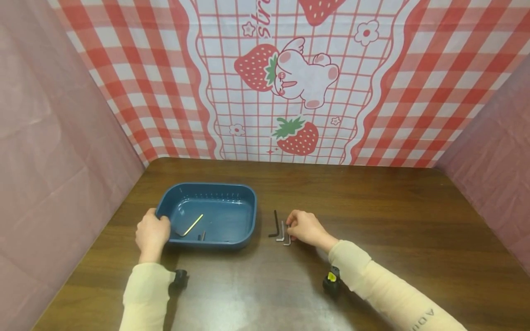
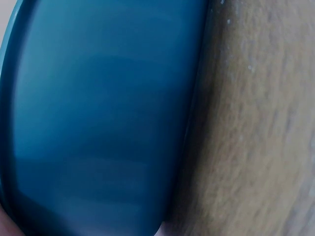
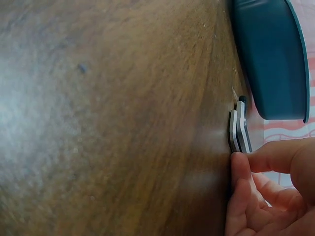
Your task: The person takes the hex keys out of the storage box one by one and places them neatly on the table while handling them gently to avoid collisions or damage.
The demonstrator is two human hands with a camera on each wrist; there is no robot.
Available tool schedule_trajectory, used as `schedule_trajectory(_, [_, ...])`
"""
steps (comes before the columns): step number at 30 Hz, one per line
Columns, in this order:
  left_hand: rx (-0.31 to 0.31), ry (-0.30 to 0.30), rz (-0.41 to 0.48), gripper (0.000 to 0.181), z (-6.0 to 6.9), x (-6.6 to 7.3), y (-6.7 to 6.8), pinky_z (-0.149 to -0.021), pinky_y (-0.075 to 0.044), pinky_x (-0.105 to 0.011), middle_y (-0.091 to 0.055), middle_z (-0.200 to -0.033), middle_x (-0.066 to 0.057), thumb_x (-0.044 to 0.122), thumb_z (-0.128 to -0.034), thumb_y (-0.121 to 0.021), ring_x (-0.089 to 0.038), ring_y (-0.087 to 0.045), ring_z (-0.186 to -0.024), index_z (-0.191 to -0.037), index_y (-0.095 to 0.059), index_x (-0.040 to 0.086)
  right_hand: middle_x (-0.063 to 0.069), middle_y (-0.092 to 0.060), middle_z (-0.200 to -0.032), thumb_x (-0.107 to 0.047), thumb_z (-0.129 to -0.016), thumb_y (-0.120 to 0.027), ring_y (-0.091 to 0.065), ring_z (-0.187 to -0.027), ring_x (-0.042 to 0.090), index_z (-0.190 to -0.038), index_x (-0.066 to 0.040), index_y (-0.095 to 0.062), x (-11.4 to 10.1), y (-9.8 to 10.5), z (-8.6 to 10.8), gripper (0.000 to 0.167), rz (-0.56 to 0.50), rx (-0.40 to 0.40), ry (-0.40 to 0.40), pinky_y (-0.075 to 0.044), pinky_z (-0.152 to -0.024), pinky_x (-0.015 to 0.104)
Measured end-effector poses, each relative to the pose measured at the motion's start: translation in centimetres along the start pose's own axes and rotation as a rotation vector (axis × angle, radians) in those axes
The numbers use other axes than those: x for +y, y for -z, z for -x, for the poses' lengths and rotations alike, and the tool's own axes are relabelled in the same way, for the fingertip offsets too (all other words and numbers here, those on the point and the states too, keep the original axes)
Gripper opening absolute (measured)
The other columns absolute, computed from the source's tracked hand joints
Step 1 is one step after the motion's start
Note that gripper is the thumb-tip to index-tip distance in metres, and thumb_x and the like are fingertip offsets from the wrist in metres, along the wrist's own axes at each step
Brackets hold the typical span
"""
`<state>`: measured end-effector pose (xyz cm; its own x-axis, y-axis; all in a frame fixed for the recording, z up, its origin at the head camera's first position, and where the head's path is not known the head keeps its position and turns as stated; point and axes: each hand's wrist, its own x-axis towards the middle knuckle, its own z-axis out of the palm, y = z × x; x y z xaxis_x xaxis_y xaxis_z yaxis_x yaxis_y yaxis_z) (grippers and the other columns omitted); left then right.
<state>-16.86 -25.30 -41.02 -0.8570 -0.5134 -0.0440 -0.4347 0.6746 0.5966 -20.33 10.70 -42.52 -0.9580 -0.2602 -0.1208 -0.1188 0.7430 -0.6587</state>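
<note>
My left hand (image 1: 153,232) grips the left rim of a blue plastic tray (image 1: 253,216), thumb over the edge. Its outer wall (image 2: 98,108) fills much of the left wrist view. Inside lie a gold hex key (image 1: 192,225) and small dark pieces (image 1: 201,236) whose kind I cannot tell. To the tray's right, a black hex key (image 1: 276,225), a silver hex key (image 1: 283,233) and a smaller silver hex key (image 1: 289,238) lie side by side on the table. My right hand (image 1: 308,228) pinches the smaller one's long arm between thumb and finger; its short arm shows below.
The brown wooden table (image 1: 397,216) runs back to a red-and-white checked cloth (image 1: 174,92) with strawberry prints. Pink curtains (image 1: 45,138) hang at both sides. A small black camera (image 1: 331,282) is strapped to each wrist.
</note>
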Motion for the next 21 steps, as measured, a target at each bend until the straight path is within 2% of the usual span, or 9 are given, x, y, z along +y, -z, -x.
schedule_trajectory(15, [-0.004,0.003,0.001,0.042,0.14,0.10,0.09,-0.079,-0.040,-0.059,-0.051,-0.118,-0.033,0.019,-0.0872,-0.034,-0.053,-0.048,-0.103,-0.123,-0.046,-0.001,-0.001,-0.062,-0.061,-0.004,-0.071,-0.063,-0.057,-0.050,0.009,-0.091,-0.004,-0.057,0.25,-0.18,0.10,0.021,0.011,0.032,0.007,-0.041,-0.050,0.023])
schedule_trajectory(21, [-0.002,-0.001,0.006,0.042,0.16,0.10,0.09,-0.079,-0.039,-0.059,-0.051,-0.118,-0.033,0.018,-0.0873,-0.034,-0.053,-0.049,-0.103,-0.123,-0.046,-0.001,-0.001,-0.061,-0.061,-0.005,-0.071,-0.064,-0.057,-0.050,0.009,-0.087,-0.005,-0.057,0.22,-0.25,0.18,0.017,0.009,0.041,0.004,-0.041,-0.050,0.023])
